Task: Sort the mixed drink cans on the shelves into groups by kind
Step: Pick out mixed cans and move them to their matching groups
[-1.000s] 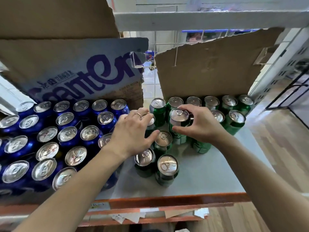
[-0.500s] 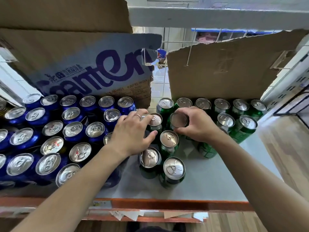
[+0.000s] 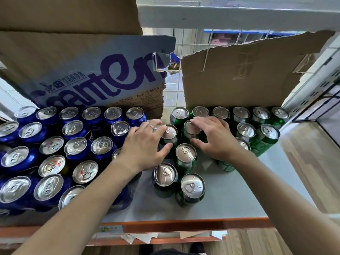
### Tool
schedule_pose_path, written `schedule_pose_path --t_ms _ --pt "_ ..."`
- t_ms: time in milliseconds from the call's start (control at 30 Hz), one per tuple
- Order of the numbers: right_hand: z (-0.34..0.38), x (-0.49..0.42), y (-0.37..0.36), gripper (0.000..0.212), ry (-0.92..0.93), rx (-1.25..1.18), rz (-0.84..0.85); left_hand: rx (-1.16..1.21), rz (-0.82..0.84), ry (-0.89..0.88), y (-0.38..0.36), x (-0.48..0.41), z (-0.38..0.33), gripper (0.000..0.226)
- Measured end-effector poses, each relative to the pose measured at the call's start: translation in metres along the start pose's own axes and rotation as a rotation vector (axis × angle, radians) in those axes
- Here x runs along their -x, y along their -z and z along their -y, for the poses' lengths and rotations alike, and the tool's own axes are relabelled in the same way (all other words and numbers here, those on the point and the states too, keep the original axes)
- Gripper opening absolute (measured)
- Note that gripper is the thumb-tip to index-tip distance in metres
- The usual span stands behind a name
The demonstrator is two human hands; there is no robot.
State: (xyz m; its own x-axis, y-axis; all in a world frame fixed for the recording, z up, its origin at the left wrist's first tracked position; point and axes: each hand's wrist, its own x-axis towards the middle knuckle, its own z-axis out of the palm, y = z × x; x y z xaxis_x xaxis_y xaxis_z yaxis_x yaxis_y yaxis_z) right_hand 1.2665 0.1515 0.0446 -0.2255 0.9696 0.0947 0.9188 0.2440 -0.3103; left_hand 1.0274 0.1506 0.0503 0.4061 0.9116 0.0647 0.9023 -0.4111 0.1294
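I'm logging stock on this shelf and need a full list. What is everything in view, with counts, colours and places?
blue cans: about twenty, blue with silver tops, packed on the shelf's left
green cans: about fifteen, green with silver tops, centre and right, loosely spaced
printed carton: one, brown with purple lettering, behind the blue cans
plain cardboard: one torn sheet, brown, behind the green cans
shelf: one, grey top, orange front edge
wire grid: one, white, at the back
floor: wood, right
left hand: one, ringed, grips a green can by its top
right hand: one, grips the neighbouring can
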Motion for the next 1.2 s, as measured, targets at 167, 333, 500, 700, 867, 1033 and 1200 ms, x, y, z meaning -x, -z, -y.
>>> schedule_pose_path --t_ms 167,333,500,700,867,1033,1200 --pt "0.003 0.017 0.01 0.063 -0.038 0.024 -0.023 0.017 -0.032 -0.044 0.005 -0.003 0.0 0.06" --pt "0.009 0.041 0.021 0.064 -0.125 0.044 -0.051 0.073 -0.092 -0.108 0.011 -0.002 -0.005 0.059" --pt "0.015 0.072 0.021 0.069 -0.276 0.042 -0.104 0.108 -0.052 -0.167 0.004 0.003 -0.01 0.065" --pt "0.022 0.105 0.017 0.07 -0.397 0.03 -0.146 0.112 -0.022 -0.243 -0.002 0.008 -0.011 0.062" --pt "0.028 0.123 0.01 0.069 -0.421 0.019 -0.197 0.11 0.003 -0.269 -0.003 0.01 -0.012 0.061" --pt "0.028 0.128 0.008 0.067 -0.389 0.01 -0.186 0.096 -0.018 -0.262 -0.001 0.015 -0.016 0.059" --pt "0.033 0.115 0.011 0.069 -0.259 -0.009 -0.152 0.034 -0.046 -0.161 0.005 0.03 -0.02 0.061"
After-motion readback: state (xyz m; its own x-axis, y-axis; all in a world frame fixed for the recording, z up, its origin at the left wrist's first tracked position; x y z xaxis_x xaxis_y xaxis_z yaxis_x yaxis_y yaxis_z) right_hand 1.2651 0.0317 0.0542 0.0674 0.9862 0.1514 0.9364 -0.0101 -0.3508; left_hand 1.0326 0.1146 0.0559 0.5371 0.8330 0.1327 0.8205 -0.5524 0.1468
